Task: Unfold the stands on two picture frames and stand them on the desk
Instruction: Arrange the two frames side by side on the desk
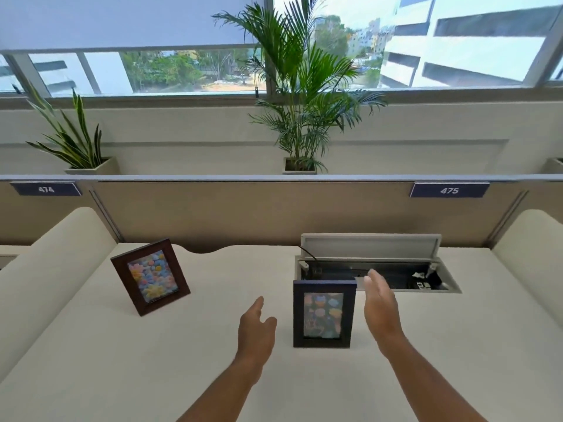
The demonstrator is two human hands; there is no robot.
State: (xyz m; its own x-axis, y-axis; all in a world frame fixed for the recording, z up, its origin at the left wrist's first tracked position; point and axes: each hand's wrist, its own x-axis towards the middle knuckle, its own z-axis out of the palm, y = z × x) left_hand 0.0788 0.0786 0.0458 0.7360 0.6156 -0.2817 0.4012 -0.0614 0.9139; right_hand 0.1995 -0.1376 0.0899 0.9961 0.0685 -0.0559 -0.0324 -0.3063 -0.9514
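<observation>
Both frames stand upright on the desk (426,345), brown frame (150,276) centre-left, dark blue frame (324,313) mid-frame between the empty, spread left hand (257,328) and right hand (380,306).

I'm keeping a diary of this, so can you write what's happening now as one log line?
brown frame: standing | blue frame: standing | left hand: open, apart | right hand: open, apart | desk
</observation>
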